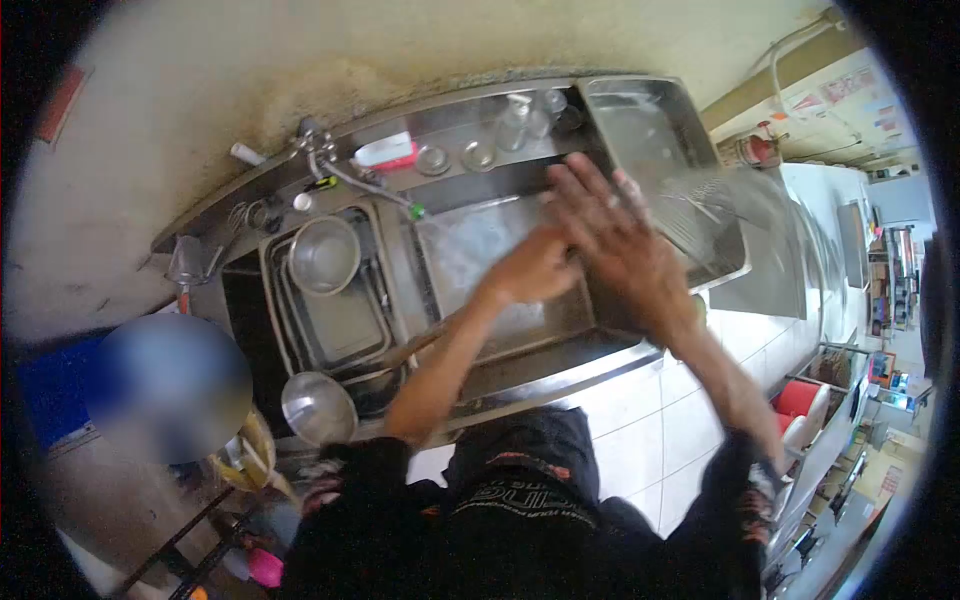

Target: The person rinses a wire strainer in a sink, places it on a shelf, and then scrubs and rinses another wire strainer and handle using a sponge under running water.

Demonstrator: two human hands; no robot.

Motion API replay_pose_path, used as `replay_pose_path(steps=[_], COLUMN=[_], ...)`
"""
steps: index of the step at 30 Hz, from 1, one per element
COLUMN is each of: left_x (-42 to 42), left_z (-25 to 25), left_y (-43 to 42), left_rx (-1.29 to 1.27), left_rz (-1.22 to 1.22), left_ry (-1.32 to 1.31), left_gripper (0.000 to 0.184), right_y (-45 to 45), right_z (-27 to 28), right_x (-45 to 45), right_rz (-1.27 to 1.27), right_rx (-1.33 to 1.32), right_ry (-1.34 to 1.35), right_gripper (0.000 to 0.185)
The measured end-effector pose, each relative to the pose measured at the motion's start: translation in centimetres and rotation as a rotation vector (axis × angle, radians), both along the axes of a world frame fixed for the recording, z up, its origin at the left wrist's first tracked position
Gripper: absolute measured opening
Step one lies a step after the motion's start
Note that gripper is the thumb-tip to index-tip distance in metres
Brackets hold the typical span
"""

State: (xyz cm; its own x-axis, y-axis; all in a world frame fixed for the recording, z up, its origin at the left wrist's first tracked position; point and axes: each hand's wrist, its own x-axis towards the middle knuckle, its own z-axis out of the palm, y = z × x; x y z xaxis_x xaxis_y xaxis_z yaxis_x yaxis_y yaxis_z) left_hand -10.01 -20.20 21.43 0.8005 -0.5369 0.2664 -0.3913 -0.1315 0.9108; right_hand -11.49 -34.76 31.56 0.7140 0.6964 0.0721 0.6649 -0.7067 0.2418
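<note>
My left hand [540, 268] is closed, its curled fingers partly hidden behind my right hand; what they hold, if anything, I cannot make out. Fingers stretched out, my right hand [625, 240] crosses in front of it, and the two touch or nearly touch. Whitish wet patches show on the right fingers. Both hands are above the sink basin [470, 215], where a metal tray lies with cloudy, foamy water on it. The faucet [345, 175] reaches toward that basin from the left, its green tip at the basin's edge.
Left of the basin, a round metal pot [325, 256] sits on stacked rectangular trays [350, 325]. A metal bowl [319, 408] is nearer me. Glass jars [478, 155] and a pump bottle [512, 122] line the back ledge. Another metal pan [640, 125] stands at the back right.
</note>
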Motion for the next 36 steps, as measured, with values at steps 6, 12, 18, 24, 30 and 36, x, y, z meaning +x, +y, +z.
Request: replay_pose_path(steps=[6,12,18,24,30,36], left_x=[-0.9,-6.4,-13.2,-4.8,5.7,6.4], left_z=[4.2,-1.3,-15.0,-26.6,-44.4,-50.9], left_y=[-3.5,-5.5,-0.7,2.6,5.4,3.5], left_rx=[0.577,-0.036,-0.58,-0.96,-1.029,-1.202], left_rz=[-0.496,0.187,0.819,0.766,0.678,0.547], left_ry=[0.08,-0.658,-0.126,1.328,1.144,1.29], left_gripper=[0.037,0.026,0.047,0.066,0.057,0.016], right_y=[-4.2,-7.2,-9.4,-5.4,-2.8,0.1], right_z=[-2.0,-3.9,-14.8,-21.2,-27.7,-34.2], right_x=[-4.3,-9.8,-13.1,-11.5,-7.1,-2.1], right_rz=[-0.317,-0.799,-0.961,-1.181,-0.835,-0.602], right_rx=[0.016,-0.109,0.1,-0.012,-0.256,-0.09], right_ry=[0.131,0.237,0.388,0.65,0.766,0.7], right_gripper=[0.07,0.049,0.041,0.034,0.049,0.047])
